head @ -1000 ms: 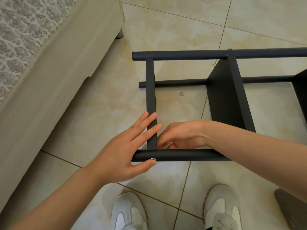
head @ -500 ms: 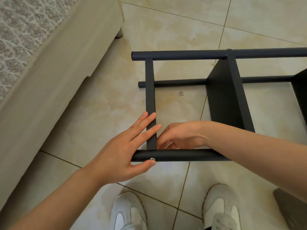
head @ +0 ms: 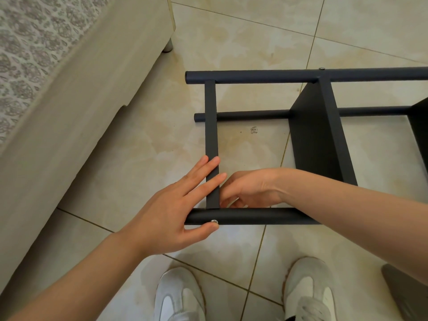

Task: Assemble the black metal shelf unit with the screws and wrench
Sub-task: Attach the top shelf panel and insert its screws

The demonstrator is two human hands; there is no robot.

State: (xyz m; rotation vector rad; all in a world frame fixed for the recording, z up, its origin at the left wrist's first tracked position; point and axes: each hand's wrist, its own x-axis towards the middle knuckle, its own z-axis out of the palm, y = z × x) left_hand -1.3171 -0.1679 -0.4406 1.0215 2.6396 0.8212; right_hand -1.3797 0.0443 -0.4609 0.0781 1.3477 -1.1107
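Note:
The black metal shelf unit lies on its side on the tiled floor. Its near pole (head: 254,216) runs left to right in front of me, with a silver screw (head: 214,221) in its side. A crossbar (head: 211,126) links it to the far pole (head: 254,76). A shelf panel (head: 317,140) stands on edge to the right. My left hand (head: 169,212) rests straight fingers on the crossbar, its thumb tip just below the screw. My right hand (head: 252,191) reaches inside the frame with fingers curled at the joint; the pole hides what they touch. No wrench is in view.
A beige bed base (head: 69,107) with a metal leg (head: 167,46) borders the left side. My two white shoes (head: 178,297) (head: 308,290) stand just behind the near pole. A dark grey object (head: 407,288) lies at the bottom right corner. Another screw head (head: 321,69) shows on the far pole.

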